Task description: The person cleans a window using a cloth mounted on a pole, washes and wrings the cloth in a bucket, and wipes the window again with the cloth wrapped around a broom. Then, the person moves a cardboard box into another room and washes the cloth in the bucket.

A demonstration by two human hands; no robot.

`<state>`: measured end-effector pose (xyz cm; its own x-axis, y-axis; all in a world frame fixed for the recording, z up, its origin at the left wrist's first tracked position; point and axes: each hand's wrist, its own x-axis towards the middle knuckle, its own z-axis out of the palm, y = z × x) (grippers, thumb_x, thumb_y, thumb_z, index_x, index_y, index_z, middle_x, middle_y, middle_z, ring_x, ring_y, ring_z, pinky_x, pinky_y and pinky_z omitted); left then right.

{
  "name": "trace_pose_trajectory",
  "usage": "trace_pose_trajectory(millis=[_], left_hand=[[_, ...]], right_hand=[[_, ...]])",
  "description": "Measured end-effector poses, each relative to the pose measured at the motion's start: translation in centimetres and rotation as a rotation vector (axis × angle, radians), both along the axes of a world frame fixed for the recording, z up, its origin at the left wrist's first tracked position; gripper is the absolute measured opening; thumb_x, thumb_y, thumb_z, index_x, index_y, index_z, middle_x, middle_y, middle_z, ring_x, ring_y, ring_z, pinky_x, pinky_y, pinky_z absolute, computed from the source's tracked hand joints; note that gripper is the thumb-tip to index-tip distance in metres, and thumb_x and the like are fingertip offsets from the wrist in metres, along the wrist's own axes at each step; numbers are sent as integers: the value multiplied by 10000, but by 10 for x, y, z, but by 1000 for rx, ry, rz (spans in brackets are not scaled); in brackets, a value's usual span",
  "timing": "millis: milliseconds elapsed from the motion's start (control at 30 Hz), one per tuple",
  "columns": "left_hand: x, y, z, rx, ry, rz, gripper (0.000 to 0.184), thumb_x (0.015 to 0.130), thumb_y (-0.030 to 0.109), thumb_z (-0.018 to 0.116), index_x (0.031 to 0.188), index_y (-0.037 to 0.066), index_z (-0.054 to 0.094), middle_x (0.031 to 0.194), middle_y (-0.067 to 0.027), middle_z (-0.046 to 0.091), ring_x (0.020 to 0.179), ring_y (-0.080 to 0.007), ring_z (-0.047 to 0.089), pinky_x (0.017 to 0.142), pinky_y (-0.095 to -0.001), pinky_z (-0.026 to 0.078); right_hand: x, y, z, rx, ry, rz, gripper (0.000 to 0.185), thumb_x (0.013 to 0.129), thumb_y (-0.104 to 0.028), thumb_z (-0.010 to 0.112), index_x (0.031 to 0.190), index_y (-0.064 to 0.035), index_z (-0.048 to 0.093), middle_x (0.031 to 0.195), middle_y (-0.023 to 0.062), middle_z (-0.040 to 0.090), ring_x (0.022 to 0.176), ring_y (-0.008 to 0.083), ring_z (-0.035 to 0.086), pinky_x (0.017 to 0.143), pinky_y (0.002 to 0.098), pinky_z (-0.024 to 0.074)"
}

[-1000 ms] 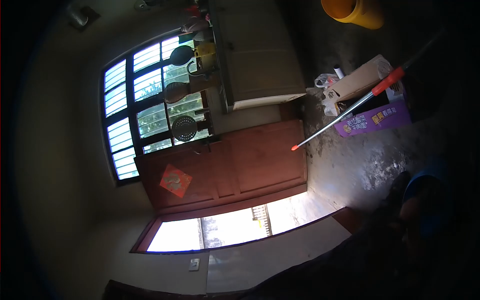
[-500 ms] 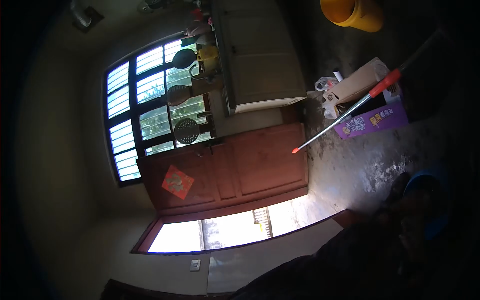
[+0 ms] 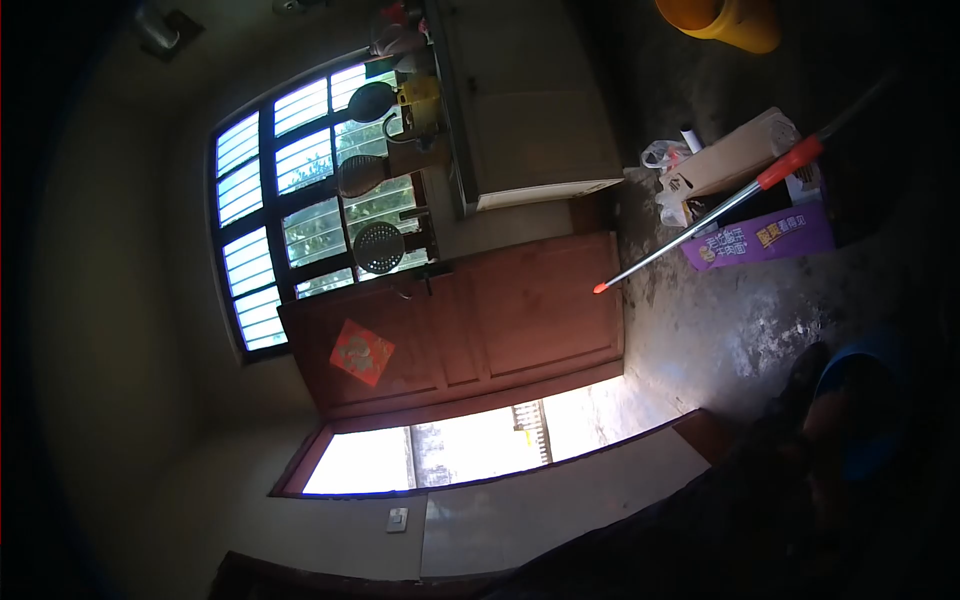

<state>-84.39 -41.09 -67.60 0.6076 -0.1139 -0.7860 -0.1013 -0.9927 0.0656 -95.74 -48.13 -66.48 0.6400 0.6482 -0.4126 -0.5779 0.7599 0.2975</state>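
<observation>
A skin-coloured shape, too dark to identify as a hand or another body part, shows beside a blue tub (image 3: 862, 365) in the deep shadow at the lower right. No fingers of my left hand or my right hand can be made out. A metal pole (image 3: 690, 232) with a red sleeve and red tip slants across the view, its far end fading into the dark at the upper right. Behind it lie an opened cardboard box (image 3: 730, 155) with a purple printed side (image 3: 765, 240) and a clear plastic bag (image 3: 672, 207).
The view is turned sideways. A yellow bucket (image 3: 740, 22) stands at the upper right, near a cabinet (image 3: 540, 110). A red door (image 3: 530, 310) stands beside a bright doorway. Utensils, including a perforated ladle (image 3: 379, 248), show against the window. Dark clothing fills the lower right.
The whole view shifts slightly, with the pole, box and door appearing a little further right and up than half a second ago. The skin-coloured shape by the tub looks lighter.
</observation>
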Motion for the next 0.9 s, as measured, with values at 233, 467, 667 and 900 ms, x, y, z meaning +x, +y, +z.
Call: trace_pose_trajectory(millis=[233, 467, 667, 900], left_hand=[[44, 25, 36, -691, 703, 797, 388, 943, 154, 536, 1296, 20, 449, 1115, -103, 599, 993, -155, 586, 832, -304, 487], [42, 17, 19, -609, 888, 921, 333, 928, 80, 546, 1252, 7, 517, 1077, -68, 617, 951, -133, 602, 808, -264, 499], [29, 16, -16, -638, 795, 657, 219, 912, 103, 571, 1100, -2, 611, 957, -43, 645, 855, -92, 602, 729, -229, 489], [4, 10, -43, -465, 291, 231, 137, 874, 125, 604, 951, 52, 691, 781, -68, 674, 727, -98, 602, 666, -262, 494]], right_hand=[[6, 7, 4, 239, 47, -130, 367, 959, -455, 456, 841, -121, 553, 710, 55, 546, 582, 124, 454, 526, 268, 382], [-1, -15, -8, 71, 19, -89, 392, 889, -212, 620, 1195, 7, 513, 1049, 116, 600, 944, 286, 607, 820, 384, 486], [-10, 21, -17, -278, 57, -246, 311, 901, -290, 591, 1072, -32, 558, 874, 53, 599, 777, 244, 602, 699, 383, 484], [-33, 105, -98, -1148, -341, 228, 221, 912, -288, 534, 1042, -118, 588, 893, 49, 625, 795, 224, 619, 671, 372, 486]])
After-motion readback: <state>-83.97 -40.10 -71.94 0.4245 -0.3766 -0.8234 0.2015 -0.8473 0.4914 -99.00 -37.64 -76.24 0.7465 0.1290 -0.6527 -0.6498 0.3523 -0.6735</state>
